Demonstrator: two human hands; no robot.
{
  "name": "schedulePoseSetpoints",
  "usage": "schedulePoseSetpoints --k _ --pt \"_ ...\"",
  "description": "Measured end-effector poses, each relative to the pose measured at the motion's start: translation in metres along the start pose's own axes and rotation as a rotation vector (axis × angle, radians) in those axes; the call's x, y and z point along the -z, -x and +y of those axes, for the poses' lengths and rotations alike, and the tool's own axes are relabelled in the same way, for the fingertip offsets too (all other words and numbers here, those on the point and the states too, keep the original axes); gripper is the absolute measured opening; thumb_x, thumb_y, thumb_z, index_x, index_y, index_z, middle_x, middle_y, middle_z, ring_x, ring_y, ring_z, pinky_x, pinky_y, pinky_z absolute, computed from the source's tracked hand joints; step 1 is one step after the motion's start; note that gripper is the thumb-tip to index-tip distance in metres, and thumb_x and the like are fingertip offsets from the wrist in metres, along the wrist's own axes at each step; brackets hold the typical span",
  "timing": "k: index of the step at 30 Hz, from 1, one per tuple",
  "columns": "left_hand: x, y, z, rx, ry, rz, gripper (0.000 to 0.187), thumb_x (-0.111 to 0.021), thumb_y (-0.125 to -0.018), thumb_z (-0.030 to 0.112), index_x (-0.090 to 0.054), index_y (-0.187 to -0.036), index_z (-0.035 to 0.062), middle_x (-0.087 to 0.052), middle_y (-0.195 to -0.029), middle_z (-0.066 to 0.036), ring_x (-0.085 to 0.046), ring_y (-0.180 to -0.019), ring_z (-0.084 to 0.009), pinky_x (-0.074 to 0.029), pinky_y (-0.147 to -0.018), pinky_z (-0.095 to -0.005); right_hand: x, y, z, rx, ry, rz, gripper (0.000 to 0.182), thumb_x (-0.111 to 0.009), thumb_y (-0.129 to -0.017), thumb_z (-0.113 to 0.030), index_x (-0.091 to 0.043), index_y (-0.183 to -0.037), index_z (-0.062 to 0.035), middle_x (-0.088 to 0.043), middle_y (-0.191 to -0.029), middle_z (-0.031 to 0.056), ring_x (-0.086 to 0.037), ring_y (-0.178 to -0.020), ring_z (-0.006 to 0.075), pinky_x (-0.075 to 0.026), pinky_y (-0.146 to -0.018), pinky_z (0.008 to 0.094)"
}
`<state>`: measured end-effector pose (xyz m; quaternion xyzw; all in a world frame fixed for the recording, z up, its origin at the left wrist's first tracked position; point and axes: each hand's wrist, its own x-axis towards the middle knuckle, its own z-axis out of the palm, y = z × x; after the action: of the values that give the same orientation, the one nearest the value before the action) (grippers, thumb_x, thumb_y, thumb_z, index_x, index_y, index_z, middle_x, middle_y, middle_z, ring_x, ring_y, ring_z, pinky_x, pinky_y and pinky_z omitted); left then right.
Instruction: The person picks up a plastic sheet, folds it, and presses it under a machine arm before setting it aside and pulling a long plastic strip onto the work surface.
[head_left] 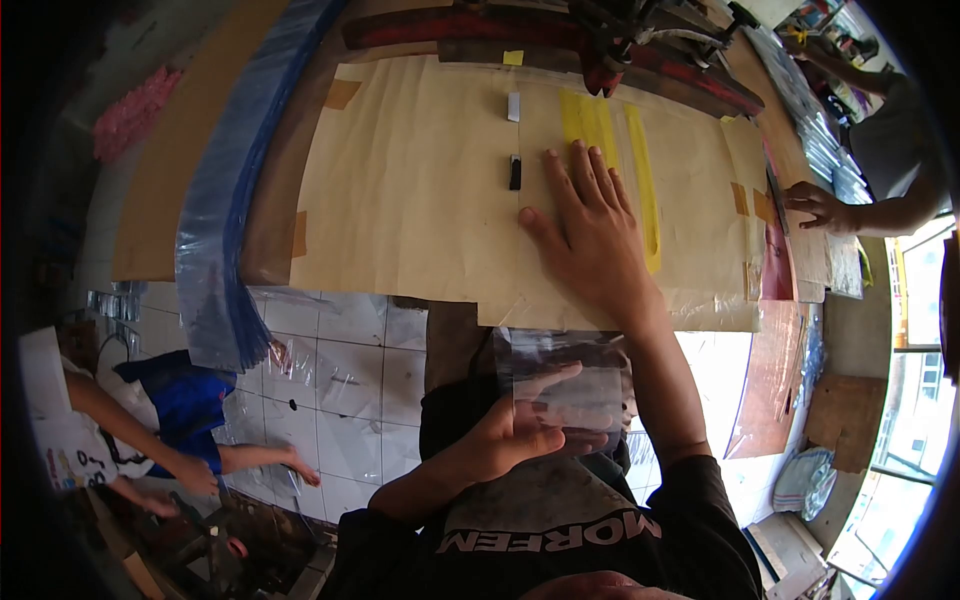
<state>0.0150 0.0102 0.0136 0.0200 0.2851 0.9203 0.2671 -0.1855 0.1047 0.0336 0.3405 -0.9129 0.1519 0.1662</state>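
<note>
A brown paper sheet [420,180] covers the work surface, with yellow tape strips [644,190] on its right half and small white and black pieces [515,172] near its middle. My right hand [592,225] lies flat on the paper beside the yellow strips, fingers spread, nothing in it. Below the paper's front edge, my left hand [515,435] holds a clear plastic sheet [590,390] between thumb and fingers; some of the fingers show through it.
A red metal bar with clamps [480,30] crosses the back. Long blue-edged plastic sleeves [215,220] hang over the left side. A co-worker's hand [820,205] rests at the right edge. Another person's leg [265,458] shows on the tiled floor, lower left.
</note>
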Motion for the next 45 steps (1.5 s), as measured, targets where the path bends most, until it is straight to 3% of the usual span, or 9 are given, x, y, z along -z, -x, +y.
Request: schedulePoseSetpoints --k 14,17,20,22,24,25,27,33,45 --pt "0.006 -0.003 -0.005 -0.042 0.008 0.033 0.069 -0.056 -0.094 0.008 -0.016 -0.150 0.0080 -0.054 -0.128 -0.030 -0.054 -0.120 -0.0435 -0.042 -0.104 -0.0515 0.001 -0.001 0.001 0.004 -0.003 0.035 0.063 -0.051 -0.093 -0.046 -0.047 -0.135 0.0004 -0.042 -0.140 0.0310 -0.036 -0.134 0.0443 -0.027 -0.112 0.0497" --pt "0.005 -0.003 -0.001 -0.019 0.016 0.069 0.069 -0.057 -0.094 0.008 -0.016 -0.149 0.0060 -0.055 -0.127 -0.030 -0.054 -0.120 -0.0433 -0.041 -0.105 -0.0517 0.009 0.001 0.001 -0.008 -0.072 0.024 0.060 -0.057 -0.091 -0.040 -0.049 -0.134 0.0004 -0.042 -0.140 0.0303 -0.035 -0.135 0.0440 -0.029 -0.111 0.0483" --pt "0.009 -0.004 0.000 -0.009 0.029 0.063 0.070 -0.058 -0.093 0.009 -0.015 -0.149 0.0044 -0.055 -0.127 -0.030 -0.054 -0.119 -0.0429 -0.040 -0.106 -0.0511 0.031 0.015 0.007 -0.023 -0.237 0.101 0.047 -0.065 -0.088 -0.027 -0.057 -0.124 0.0015 -0.052 -0.130 0.0273 -0.047 -0.126 0.0420 -0.040 -0.103 0.0445" --pt "0.014 -0.005 0.000 -0.004 0.024 0.064 0.072 -0.060 -0.093 0.011 -0.015 -0.149 0.0036 -0.054 -0.127 -0.030 -0.054 -0.119 -0.0428 -0.040 -0.106 -0.0507 0.046 0.024 0.017 -0.193 -0.496 0.234 0.025 -0.067 -0.086 -0.015 -0.066 -0.101 0.0038 -0.064 -0.106 0.0214 -0.063 -0.098 0.0335 -0.050 -0.082 0.0361" --pt "0.015 -0.006 0.001 -0.001 0.022 0.063 0.074 -0.061 -0.092 0.012 -0.015 -0.149 0.0029 -0.054 -0.127 -0.031 -0.054 -0.119 -0.0426 -0.040 -0.106 -0.0502 0.047 0.035 0.032 -0.294 -0.597 0.344 0.017 -0.065 -0.087 -0.011 -0.064 -0.081 0.0048 -0.063 -0.077 0.0127 -0.060 -0.067 0.0192 -0.046 -0.063 0.0293" --pt "0.015 -0.008 0.002 0.013 0.036 0.071 0.076 -0.063 -0.091 0.014 -0.015 -0.148 0.0023 -0.054 -0.127 -0.031 -0.055 -0.119 -0.0428 -0.040 -0.106 -0.0501 0.045 0.040 0.039 -0.287 -0.599 0.345 0.017 -0.065 -0.087 -0.011 -0.064 -0.081 0.0048 -0.063 -0.077 0.0127 -0.060 -0.067 0.0192 -0.046 -0.063 0.0293" --pt "0.016 -0.010 0.006 0.024 0.047 0.078 0.078 -0.065 -0.090 0.015 -0.015 -0.148 0.0017 -0.054 -0.126 -0.032 -0.055 -0.119 -0.0429 -0.040 -0.106 -0.0499 0.040 0.049 0.049 -0.544 -0.751 0.334 0.026 -0.063 -0.091 -0.014 -0.060 -0.073 0.0046 -0.058 -0.064 0.0070 -0.051 -0.060 0.0099 -0.039 -0.056 0.0249" --pt "0.021 -0.009 0.003 0.048 0.111 0.083 0.077 -0.065 -0.089 0.013 -0.016 -0.148 0.0007 -0.052 -0.127 -0.034 -0.053 -0.121 -0.0439 -0.040 -0.106 -0.0512 0.032 0.054 0.053 -0.565 -0.917 0.387 0.033 -0.060 -0.095 -0.016 -0.057 -0.069 0.0036 -0.055 -0.063 0.0016 -0.045 -0.060 0.0054 -0.035 -0.054 0.0226" --pt "0.015 -0.008 0.006 0.027 0.083 0.073 0.073 -0.063 -0.090 0.012 -0.020 -0.148 0.0062 -0.053 -0.127 -0.033 -0.053 -0.120 -0.0438 -0.042 -0.104 -0.0511 0.033 0.057 0.055 -0.560 -0.928 0.393 0.032 -0.060 -0.095 -0.015 -0.057 -0.069 0.0037 -0.055 -0.063 0.0012 -0.045 -0.059 0.0052 -0.034 -0.053 0.0224"
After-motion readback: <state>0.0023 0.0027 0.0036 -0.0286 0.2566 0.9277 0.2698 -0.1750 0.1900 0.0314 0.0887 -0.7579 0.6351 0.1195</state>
